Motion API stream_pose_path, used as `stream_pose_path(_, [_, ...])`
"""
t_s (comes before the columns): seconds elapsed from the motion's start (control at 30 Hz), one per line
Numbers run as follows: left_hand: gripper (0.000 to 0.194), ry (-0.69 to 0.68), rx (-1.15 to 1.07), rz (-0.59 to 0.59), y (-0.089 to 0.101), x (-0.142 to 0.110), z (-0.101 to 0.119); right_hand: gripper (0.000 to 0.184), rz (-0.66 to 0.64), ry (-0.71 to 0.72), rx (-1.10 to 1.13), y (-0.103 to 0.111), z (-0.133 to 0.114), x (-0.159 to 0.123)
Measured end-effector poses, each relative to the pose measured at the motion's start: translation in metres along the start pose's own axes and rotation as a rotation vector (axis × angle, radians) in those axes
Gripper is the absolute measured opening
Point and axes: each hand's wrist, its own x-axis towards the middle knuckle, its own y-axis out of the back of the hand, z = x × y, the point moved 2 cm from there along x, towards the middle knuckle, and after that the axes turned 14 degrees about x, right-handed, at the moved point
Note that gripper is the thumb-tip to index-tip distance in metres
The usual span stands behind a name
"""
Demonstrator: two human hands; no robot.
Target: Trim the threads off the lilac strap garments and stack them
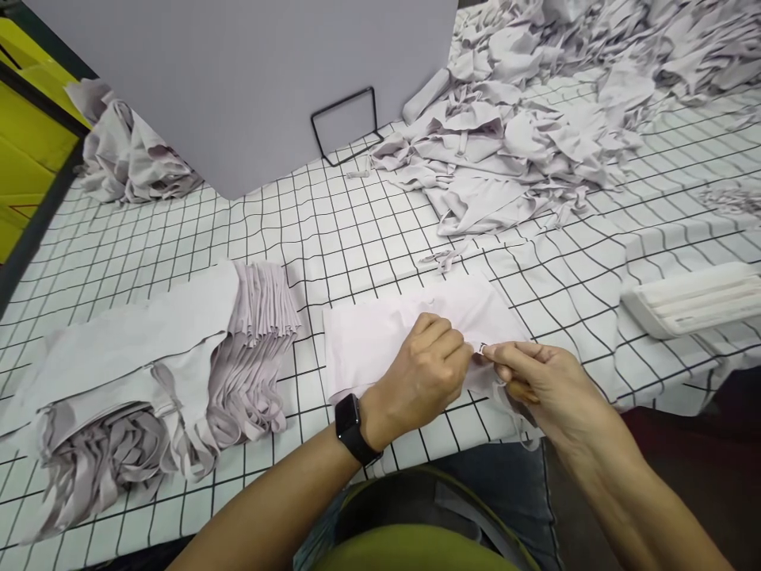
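Note:
A pale lilac garment piece [380, 333] lies flat on the grid-patterned table near the front edge. My left hand [425, 373], with a black watch on its wrist, rests on the piece with its fingers curled and pinched at the cloth's right edge. My right hand [538, 381] meets it there, thumb and forefinger pinching a small tag or clip at the same edge. A brownish thing shows under the right palm; I cannot make it out.
A neat stack of folded lilac pieces [178, 373] sits at the left. A loose heap of the same cloth [523, 119] fills the back right. A grey board [250, 79] on a black wire stand [348, 127] stands behind. A white plastic tray [693, 297] lies right.

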Motion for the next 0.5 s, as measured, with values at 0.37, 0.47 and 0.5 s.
stream_pose_path(0.37, [0.015,-0.012,-0.071,-0.204,0.023,-0.01,0.004,0.034,0.188,0.354,-0.678,0.047,0.019,-0.07])
stream_pose_path(0.47, [0.021,0.122,-0.204,-0.161,0.037,-0.029,-0.009,0.031,0.274,0.51,-0.826,0.064,0.033,-0.094])
stream_pose_path(0.5, [0.021,0.183,-0.216,-0.131,0.04,-0.037,-0.015,0.032,0.23,0.513,-0.824,0.066,0.041,-0.096])
